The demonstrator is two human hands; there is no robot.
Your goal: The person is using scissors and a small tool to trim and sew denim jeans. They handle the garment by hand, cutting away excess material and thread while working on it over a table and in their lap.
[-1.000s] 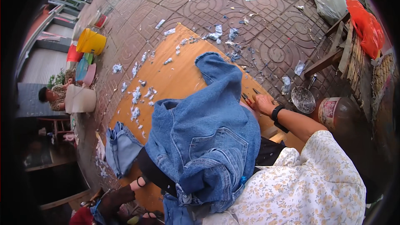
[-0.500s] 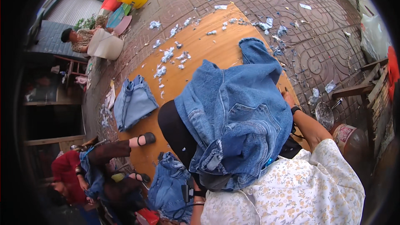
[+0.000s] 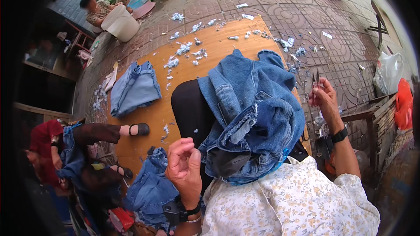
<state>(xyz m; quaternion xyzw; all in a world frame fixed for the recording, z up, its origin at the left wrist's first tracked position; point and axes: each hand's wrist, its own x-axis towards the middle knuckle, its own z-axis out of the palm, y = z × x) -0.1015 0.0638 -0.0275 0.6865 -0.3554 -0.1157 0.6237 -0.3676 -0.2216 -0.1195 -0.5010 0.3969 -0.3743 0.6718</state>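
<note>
Patterned reddish paving (image 3: 280,17) surrounds a flat orange-brown board (image 3: 210,61). Blue denim garment (image 3: 273,78) lies across the black-trousered lap (image 3: 187,105); judged soft, moderately heavy, best gripped by bunched folds (image 3: 280,113). Right hand (image 3: 324,98) holds red-handled, dark-bladed snips (image 3: 315,83); left hand (image 3: 183,175) loosely curled, apparently empty.

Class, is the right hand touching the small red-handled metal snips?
Touching: the head view shows the right hand with fingers around the red-handled snips.

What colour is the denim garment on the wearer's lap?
The denim garment is mid-blue, unevenly faded; it shows best in the head view.
</note>
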